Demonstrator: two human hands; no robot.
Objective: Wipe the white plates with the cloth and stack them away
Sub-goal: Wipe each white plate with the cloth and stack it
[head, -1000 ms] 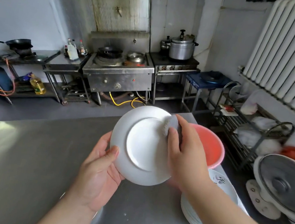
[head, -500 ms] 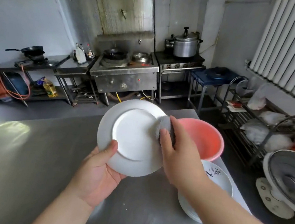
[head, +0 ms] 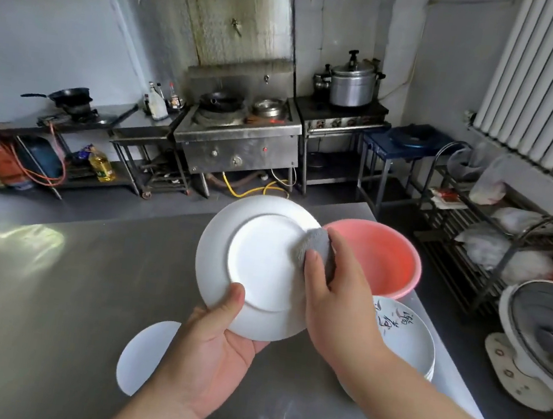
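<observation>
The left hand pinches a plain white plate by its near rim, underside (foot ring showing) up, above the steel table. The right hand presses a grey cloth on its right edge.

A glossy white ceramic plate, a nubbly grey cloth, a brushed steel table, a matt pink plastic basin.

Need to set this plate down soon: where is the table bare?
Bare: the left half of the steel table, from its far edge down to the flat white plate by the left hand. Crowded: the right edge, where the pink basin and the plate stack sit close together past the right hand.
</observation>
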